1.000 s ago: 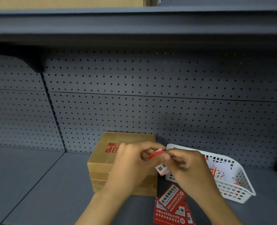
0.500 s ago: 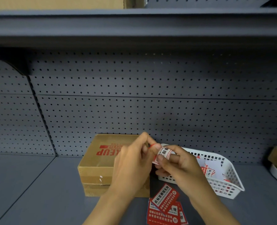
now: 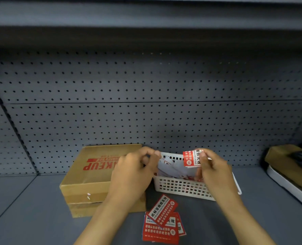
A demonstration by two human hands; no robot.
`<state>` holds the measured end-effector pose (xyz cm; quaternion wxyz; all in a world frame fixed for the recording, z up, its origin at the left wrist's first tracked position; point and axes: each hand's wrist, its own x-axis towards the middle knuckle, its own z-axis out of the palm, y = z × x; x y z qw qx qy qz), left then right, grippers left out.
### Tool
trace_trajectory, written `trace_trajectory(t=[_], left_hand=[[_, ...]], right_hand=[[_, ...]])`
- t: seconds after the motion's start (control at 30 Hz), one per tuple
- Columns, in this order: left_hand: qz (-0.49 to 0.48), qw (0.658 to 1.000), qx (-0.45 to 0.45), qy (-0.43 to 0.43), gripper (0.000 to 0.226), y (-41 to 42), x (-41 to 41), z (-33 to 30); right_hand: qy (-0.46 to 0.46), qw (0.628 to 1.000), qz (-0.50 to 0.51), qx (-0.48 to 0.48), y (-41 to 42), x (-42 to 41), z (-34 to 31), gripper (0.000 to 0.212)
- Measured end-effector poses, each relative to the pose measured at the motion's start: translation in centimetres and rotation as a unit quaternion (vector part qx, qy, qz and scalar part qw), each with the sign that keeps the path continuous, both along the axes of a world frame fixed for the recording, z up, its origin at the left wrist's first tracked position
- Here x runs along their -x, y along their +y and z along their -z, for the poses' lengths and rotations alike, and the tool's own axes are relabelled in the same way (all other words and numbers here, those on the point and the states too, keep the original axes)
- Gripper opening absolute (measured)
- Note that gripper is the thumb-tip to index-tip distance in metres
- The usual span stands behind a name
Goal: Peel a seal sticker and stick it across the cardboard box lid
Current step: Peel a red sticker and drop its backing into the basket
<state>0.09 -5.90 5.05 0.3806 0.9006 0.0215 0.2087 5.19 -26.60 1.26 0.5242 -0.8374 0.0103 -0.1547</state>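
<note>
A brown cardboard box (image 3: pixel 93 175) with red lettering on its lid sits closed on the grey shelf, left of centre. My right hand (image 3: pixel 215 174) pinches a red-and-white seal sticker (image 3: pixel 191 158) and holds it up above the white basket (image 3: pixel 182 189). My left hand (image 3: pixel 134 172) is in front of the box's right edge. Its thumb and forefinger are pinched at the basket's left end, on what looks like a white backing paper (image 3: pixel 164 164). A stack of red seal stickers (image 3: pixel 162 221) lies on the shelf in front, between my forearms.
The basket holds several white backing papers. A grey pegboard wall (image 3: pixel 146 103) stands close behind the box and basket. An upper shelf hangs overhead. At the far right lies a brown and white object (image 3: pixel 291 172).
My hands were together over the box's right edge and have pulled apart. The right hand carried the sticker to the right over the basket. The view has tilted down and to the right.
</note>
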Motion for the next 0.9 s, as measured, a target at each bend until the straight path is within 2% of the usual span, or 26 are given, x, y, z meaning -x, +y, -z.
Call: trace_trajectory(t=[0.1,0.23,0.4,0.5,0.67,0.9], left_hand=[[-0.018,0.999,-0.034,-0.003,0.033,0.4,0.2,0.0],[-0.019,0.995,-0.096,-0.005,0.023,0.7,0.7,0.3],[-0.005,0.993,-0.118,-0.020,0.036,0.9,0.6,0.9],[-0.003,0.992,-0.121,-0.024,0.042,1.2,0.4,1.2],[0.009,0.995,-0.088,-0.050,0.042,0.7,0.3,2.0],[0.058,0.992,-0.062,-0.096,0.032,-2.0,2.1,5.2]], right_hand=[[0.022,1.000,0.003,0.022,-0.1,-1.2,0.8,0.021],[0.048,0.996,-0.033,0.063,0.0,-2.2,1.3,0.022],[0.065,0.992,-0.061,0.093,0.7,-2.5,1.4,0.028],[0.065,0.992,-0.063,0.082,0.7,-2.3,1.5,0.034],[0.029,0.997,-0.051,0.059,0.7,-1.1,1.0,0.029],[0.012,0.977,-0.116,0.176,1.5,1.0,3.1,0.016]])
